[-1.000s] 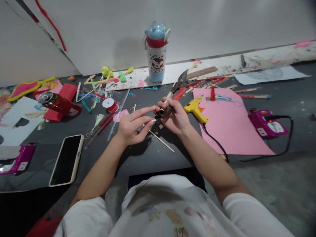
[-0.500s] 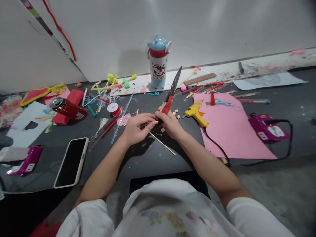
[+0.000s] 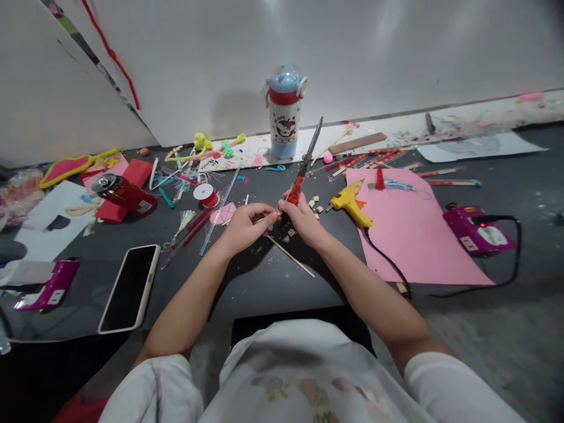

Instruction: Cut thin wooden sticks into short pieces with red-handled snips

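Note:
My right hand (image 3: pixel 304 220) is closed around the red handles of a pair of scissors (image 3: pixel 305 165), whose dark blades point up and away from me. Close beside it, my left hand (image 3: pixel 252 228) pinches a thin pale wooden stick between thumb and fingers, with most of the stick hidden. The fingertips of both hands nearly meet. A longer wooden stick (image 3: pixel 291 257) lies on the dark table just below my hands. Several small cut wooden pieces (image 3: pixel 314 203) are scattered to the right of the scissors handles.
A yellow glue gun (image 3: pixel 353 204) rests on pink paper (image 3: pixel 409 241), its cord running to a purple power strip (image 3: pixel 478 229). Behind my hands stands a water bottle (image 3: pixel 284 120). A phone (image 3: pixel 129 289), red can (image 3: pixel 126 192) and ribbon spool (image 3: pixel 205 195) are at left.
The scissors have turned slightly, and their blades now look narrower and closer together. The pale stick end at my left fingertips shows less. The view has shifted a little.

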Demonstrator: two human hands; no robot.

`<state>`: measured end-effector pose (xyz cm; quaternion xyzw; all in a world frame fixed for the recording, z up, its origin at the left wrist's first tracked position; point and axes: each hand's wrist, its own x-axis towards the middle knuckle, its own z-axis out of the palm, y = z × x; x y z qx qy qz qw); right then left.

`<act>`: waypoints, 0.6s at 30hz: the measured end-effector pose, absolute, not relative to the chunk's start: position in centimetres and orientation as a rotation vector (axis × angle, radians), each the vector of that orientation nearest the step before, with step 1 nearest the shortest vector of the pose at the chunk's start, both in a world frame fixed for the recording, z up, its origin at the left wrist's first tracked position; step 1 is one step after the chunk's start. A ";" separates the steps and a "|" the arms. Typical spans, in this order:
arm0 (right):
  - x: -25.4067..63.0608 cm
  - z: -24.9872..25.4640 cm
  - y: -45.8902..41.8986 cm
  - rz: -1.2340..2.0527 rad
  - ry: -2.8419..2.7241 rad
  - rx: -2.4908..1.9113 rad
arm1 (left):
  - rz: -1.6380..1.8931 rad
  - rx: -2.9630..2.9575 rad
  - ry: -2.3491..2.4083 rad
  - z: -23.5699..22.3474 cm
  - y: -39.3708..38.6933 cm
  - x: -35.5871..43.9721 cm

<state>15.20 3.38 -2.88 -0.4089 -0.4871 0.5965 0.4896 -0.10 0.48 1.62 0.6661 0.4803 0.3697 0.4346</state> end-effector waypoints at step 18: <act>14.3 -1.6 3.3 1.758 -1.019 -0.737 | 1.048 1.233 0.955 2.1 0.8 -1.4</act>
